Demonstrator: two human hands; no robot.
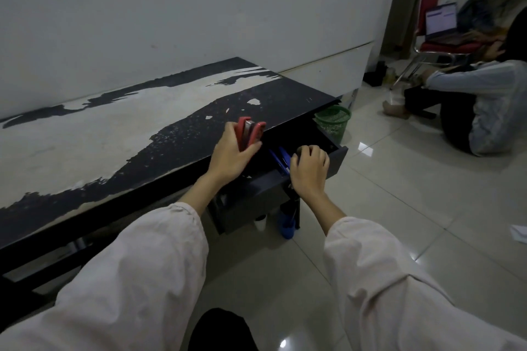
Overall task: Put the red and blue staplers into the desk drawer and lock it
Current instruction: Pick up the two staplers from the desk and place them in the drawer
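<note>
Two arms in loose pale sleeves (pixel 137 273) reach forward from the bottom of the view over a glossy tiled floor (pixel 399 208). The left hand (pixel 232 155) grips the red stapler (pixel 248 134), holding it upright above the front edge of a worn black surface (pixel 114 134) with large patches of peeled paint. The right hand (pixel 309 169) is curled down into the open desk drawer (pixel 338 158), fingers closed around the blue stapler (pixel 281 161), which lies inside the drawer. Just beyond the drawer stands a green mesh basket (pixel 333 120). Farther off at right, a seated person (pixel 479 105) faces a laptop (pixel 442 21) on a red chair (pixel 427 17).
</note>
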